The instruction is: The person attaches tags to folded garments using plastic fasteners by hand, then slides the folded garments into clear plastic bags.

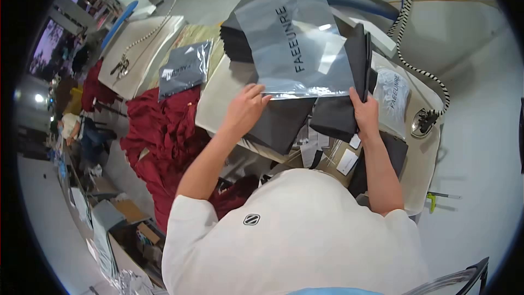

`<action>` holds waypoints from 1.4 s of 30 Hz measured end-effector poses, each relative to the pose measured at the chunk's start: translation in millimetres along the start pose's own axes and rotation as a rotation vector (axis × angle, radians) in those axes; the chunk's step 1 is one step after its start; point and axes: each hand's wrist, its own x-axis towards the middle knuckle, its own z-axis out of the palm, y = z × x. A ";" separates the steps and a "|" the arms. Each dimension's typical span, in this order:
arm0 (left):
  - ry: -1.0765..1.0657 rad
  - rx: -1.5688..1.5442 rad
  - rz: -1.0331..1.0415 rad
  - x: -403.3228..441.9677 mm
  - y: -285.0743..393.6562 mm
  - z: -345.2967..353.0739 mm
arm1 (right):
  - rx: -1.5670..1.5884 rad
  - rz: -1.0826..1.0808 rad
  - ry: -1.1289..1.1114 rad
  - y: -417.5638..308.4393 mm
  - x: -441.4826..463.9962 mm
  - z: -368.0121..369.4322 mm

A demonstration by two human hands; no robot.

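Observation:
A translucent plastic bag printed FAEEUNRE lies over dark grey folded fabric. My left hand is closed on the near left corner of the bag, thumb and fingers at its edge. At the near right corner my right hand grips the bag's edge, its fingers partly hidden behind a folded dark cloth. Whether that hand also holds the cloth cannot be told. The bag's near edge is stretched between both hands, and more dark fabric hangs beneath it.
Left of the board, a packed bag lies beside heaped dark red fabric. White bags and an iron with a striped cord are at right. Tags lie near my body. Another person sits far left.

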 end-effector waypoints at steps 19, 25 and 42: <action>-0.603 -0.838 -0.157 21.2 -19.6 88.4 | -0.933 -0.741 -0.803 5.2 -71.1 -55.1; -0.336 -0.620 0.040 19.0 -16.5 89.9 | -0.927 -0.460 -0.897 13.2 -59.6 -41.7; 0.255 -0.527 -0.481 -17.7 60.7 31.6 | -0.844 -0.310 -0.450 9.5 -61.8 -26.9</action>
